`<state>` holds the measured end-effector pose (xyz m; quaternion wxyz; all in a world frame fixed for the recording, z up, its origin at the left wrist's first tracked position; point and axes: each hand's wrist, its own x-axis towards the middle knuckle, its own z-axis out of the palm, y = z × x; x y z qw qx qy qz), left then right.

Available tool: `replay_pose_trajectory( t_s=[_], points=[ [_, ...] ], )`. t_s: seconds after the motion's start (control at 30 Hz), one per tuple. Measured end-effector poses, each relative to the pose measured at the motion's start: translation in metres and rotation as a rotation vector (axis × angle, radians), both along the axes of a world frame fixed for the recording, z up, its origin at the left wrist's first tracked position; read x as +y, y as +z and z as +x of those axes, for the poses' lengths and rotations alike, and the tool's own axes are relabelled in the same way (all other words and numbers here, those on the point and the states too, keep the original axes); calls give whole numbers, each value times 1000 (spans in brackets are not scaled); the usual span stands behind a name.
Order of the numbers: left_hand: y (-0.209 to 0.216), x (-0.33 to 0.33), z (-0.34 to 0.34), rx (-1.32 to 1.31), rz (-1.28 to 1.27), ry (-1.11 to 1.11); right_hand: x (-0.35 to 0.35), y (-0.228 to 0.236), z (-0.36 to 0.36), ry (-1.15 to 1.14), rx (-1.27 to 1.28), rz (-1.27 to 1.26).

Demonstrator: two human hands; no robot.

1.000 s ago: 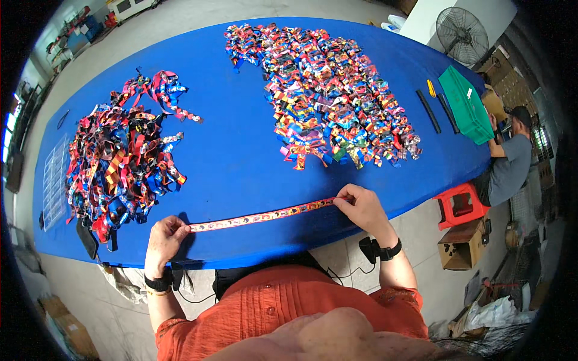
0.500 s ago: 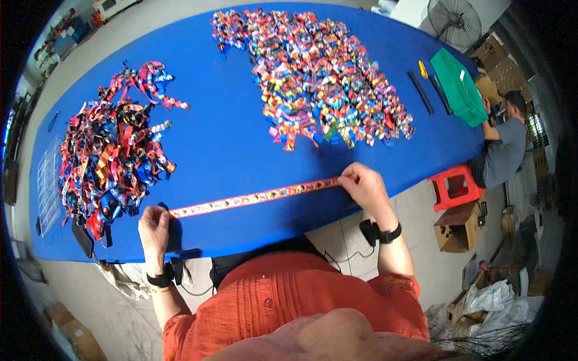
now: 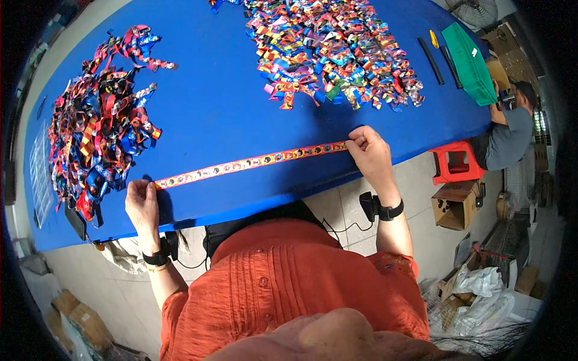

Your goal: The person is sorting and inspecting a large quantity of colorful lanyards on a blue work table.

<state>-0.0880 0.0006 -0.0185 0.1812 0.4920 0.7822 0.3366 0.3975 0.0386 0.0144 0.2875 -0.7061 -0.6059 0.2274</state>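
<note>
A long printed ribbon strap [image 3: 253,162], red-edged with a yellow and white pattern, is stretched straight above the near part of the blue table. My left hand [image 3: 142,207] pinches its left end, close to the table's front edge. At the other end, the fingers of my right hand [image 3: 370,153] are closed on the strap. To the left of my left hand lies a tangled heap of colourful straps [image 3: 99,132], mostly red, blue and black. Beyond my right hand, a broad layer of many short, bright ribbon pieces [image 3: 337,54] covers the far middle of the table.
At the right end of the blue table [image 3: 198,78] stand a green crate [image 3: 469,63], dark rods [image 3: 431,60] and a yellow cutter [image 3: 433,38]. A person in grey [image 3: 512,132] sits beside a red stool [image 3: 453,162]. An open cardboard box [image 3: 454,204] is on the floor.
Both hands have spread slightly farther apart, the strap still held taut between them. The whole view has shifted, so the table's contents sit higher in the picture.
</note>
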Motion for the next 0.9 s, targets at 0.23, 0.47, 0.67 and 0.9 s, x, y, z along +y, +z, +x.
replay_pose_trajectory(
  t_s=[0.23, 0.47, 0.67, 0.9],
  points=[
    [12, -1, 19, 292, 124, 3, 0, -16, 18, 32, -53, 83],
    [44, -16, 61, 430, 222, -187, -9, 20, -16, -5, -172, 195],
    [49, -27, 105, 386, 47, -640, -14, 24, -76, 454, -201, 291],
    [24, -33, 106, 474, -35, -698, -19, 10, -101, 597, -243, 262]
  ],
)
